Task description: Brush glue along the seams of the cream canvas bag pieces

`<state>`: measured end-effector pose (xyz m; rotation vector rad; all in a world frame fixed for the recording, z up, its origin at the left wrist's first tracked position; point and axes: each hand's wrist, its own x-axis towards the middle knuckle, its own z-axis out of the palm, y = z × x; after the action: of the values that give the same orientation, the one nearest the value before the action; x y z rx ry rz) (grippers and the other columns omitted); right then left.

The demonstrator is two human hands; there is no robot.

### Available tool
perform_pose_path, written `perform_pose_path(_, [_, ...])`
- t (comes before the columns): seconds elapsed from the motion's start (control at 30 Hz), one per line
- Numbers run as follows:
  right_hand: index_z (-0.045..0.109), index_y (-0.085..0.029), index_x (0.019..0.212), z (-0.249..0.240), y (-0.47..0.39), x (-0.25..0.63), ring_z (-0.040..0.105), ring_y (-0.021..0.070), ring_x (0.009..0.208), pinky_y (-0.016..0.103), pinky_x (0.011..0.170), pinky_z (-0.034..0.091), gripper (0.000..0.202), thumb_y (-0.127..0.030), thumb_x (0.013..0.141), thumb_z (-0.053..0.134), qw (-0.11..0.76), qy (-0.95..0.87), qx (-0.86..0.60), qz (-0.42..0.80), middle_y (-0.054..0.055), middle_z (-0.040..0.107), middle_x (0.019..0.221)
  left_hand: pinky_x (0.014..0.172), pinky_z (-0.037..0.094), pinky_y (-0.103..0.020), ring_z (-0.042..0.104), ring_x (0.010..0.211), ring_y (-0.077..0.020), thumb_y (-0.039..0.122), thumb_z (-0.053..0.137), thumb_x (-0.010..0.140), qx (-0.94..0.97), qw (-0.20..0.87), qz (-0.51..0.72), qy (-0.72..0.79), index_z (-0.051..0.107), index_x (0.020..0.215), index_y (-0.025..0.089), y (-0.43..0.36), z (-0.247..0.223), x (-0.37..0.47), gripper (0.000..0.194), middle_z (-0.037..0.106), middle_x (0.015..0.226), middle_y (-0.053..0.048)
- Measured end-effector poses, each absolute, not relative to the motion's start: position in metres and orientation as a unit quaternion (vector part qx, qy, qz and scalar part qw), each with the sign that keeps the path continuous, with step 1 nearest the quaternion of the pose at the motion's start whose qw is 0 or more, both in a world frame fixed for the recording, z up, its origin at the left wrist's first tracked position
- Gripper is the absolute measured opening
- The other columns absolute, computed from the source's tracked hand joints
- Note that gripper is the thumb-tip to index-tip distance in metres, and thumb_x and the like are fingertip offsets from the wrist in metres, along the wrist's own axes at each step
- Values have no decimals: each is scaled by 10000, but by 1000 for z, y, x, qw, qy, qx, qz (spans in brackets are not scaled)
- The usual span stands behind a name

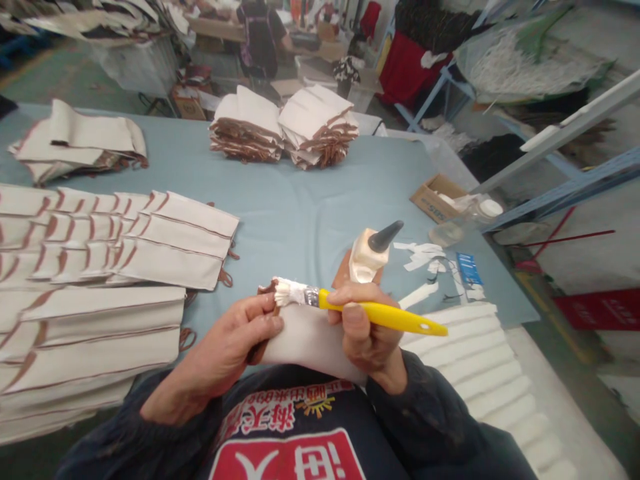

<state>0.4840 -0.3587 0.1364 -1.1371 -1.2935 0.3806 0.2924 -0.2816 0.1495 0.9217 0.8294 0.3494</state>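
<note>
we have the yellow brush (370, 311) in our right hand (373, 333), fingers and thumb pinched narrow round the handle just behind the metal band (312, 296). our left hand (225, 340) grips the white cloth (305, 337) by its left end, thumb on top. key relation: the bristles (287, 293) sit just beside the left fingertips, over the cloth's left end by its brown edge (267, 289); can't tell if they're touching it. so the left hand is nearer the bristles, the right nearer the handle's tail. brush points left from the right fingers; long axis side to side, tail sloping slightly toward us. cloth lies between both hands, long axis roughly side to side too, right end hidden behind the right hand. cream bottle (367, 257) sits just beyond the right fingers; white strips (460, 340) lie right of them.
</note>
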Motion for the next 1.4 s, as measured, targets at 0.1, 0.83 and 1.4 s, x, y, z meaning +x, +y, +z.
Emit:
perform_pose_path(0.1, [709,-326,1045,134,-357,483,599,155,537,339,554,544,183,-369,1060,531,656,-551,-499,133,-45,649,674,458,302,-191,418,515,-84,400,805,699,406,808,175,389,677,747,166,-281,150,292,271,592,630,13])
perform_pose_path(0.83, [683,-264,1093,125,-347,470,643,130,596,291,596,563,201,-332,1083,495,654,-562,-498,92,-35,671,746,498,417,-173,543,552,-94,341,891,618,348,827,186,399,698,719,151,-277,149,277,289,671,664,1])
perform_pose_path(1.4, [675,-223,1033,128,-362,486,678,153,592,300,558,553,202,-314,1078,500,569,-654,-494,-63,-5,708,722,557,502,-217,595,593,-142,314,855,609,321,816,215,431,756,751,145,-269,139,262,242,670,634,-7])
